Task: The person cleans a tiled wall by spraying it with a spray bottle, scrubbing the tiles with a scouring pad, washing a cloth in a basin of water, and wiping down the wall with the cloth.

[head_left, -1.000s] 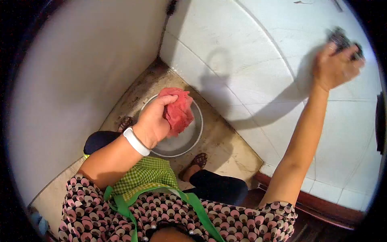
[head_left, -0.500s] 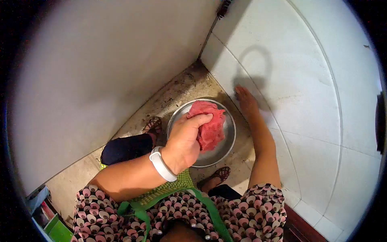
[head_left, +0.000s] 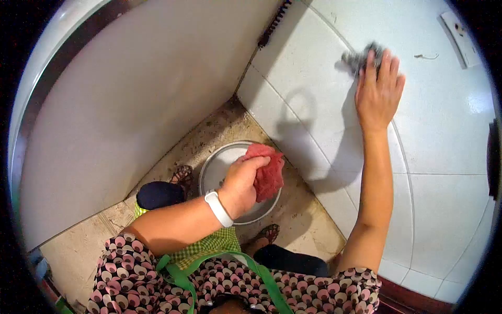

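Note:
My left hand (head_left: 241, 183), with a white band at the wrist, is closed round a crumpled red cloth (head_left: 269, 175). Both are above a round metal basin (head_left: 212, 165) on the floor, and the cloth hides part of it. Up on the white tiled wall (head_left: 444, 125), my right hand (head_left: 379, 97) presses a grey steel wool scourer (head_left: 358, 60) against the tiles. Its fingers lie over the scourer and cover part of it; the hand is a little blurred.
A socket plate (head_left: 460, 39) is on the wall to the right. Beside the basin stands a large smooth pale panel (head_left: 125, 115) on the left. The stained floor (head_left: 219, 123) runs into the corner, where a dark coiled cord (head_left: 274, 26) hangs. My feet are close to the basin.
My right hand has moved from low on the wall to high up it, and the scourer now shows under its fingers. My left hand still grips the red cloth. The view has shifted right.

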`<state>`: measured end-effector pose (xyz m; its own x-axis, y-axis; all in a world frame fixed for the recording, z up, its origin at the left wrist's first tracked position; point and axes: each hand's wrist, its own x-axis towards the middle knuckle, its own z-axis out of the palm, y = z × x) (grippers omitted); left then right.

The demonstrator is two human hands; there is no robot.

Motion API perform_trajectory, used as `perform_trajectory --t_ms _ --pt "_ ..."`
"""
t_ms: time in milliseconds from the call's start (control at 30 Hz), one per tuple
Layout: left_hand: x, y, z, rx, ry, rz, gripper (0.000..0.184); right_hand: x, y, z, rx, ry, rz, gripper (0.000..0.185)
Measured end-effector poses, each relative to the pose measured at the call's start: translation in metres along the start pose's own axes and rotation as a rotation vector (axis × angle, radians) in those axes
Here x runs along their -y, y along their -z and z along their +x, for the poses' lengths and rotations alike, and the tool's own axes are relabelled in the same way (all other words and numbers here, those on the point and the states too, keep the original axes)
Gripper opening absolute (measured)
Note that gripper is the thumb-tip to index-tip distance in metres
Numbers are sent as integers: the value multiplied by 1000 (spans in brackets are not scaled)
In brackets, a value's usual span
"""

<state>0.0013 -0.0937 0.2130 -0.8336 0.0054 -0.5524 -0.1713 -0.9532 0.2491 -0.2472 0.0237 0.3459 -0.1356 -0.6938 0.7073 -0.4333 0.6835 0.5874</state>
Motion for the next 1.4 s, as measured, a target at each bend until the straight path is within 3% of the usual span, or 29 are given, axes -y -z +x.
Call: perform_trajectory --t_ms 100,133,167,233,367,500,633,700,967,1100,1167,1233,1300,1400 --pt "-1 -4 2 14 -4 20 25 8 -8 69 -115 -73 47 39" --pt "-3 -5 3 -28 -8 -25 23 19 -7 87 -84 -68 -92 42" --pt "-6 -7 3 -75 -10 -70 21 26 -21 95 -167 -19 -21 39" --pt "-14 -9 2 -100 -25 -54 22 52 -43 92 -76 98 66 36" --pt "-26 -16 4 -120 -112 -81 24 109 -93 15 214 250 326 36" --pt "-33 -17 1 -100 -172 -49 25 148 -127 -107 254 347 453 36" --pt "-31 -14 8 -69 -180 -38 28 114 -91 -135 446 482 299 39" --pt "-31 -19 7 -90 -155 -61 30 78 -73 -117 459 338 261 33" --pt "-20 -7 9 -16 1 -92 26 -18 -1 112 -168 16 -109 40" --pt "-16 -10 19 25 -43 -79 26 -26 13 176 -253 -149 -296 44" --pt "-20 -19 11 -14 -64 -72 26 -29 -12 183 -77 -157 -67 66" --pt "-20 -18 14 -43 -90 -68 26 -7 -9 172 -51 -196 -52 58" --pt "-20 -6 24 -73 -80 -90 25 26 -41 135 -51 -23 -79 42" --pt "-23 -5 24 -53 -54 -127 25 50 -51 105 -137 -52 118 24"
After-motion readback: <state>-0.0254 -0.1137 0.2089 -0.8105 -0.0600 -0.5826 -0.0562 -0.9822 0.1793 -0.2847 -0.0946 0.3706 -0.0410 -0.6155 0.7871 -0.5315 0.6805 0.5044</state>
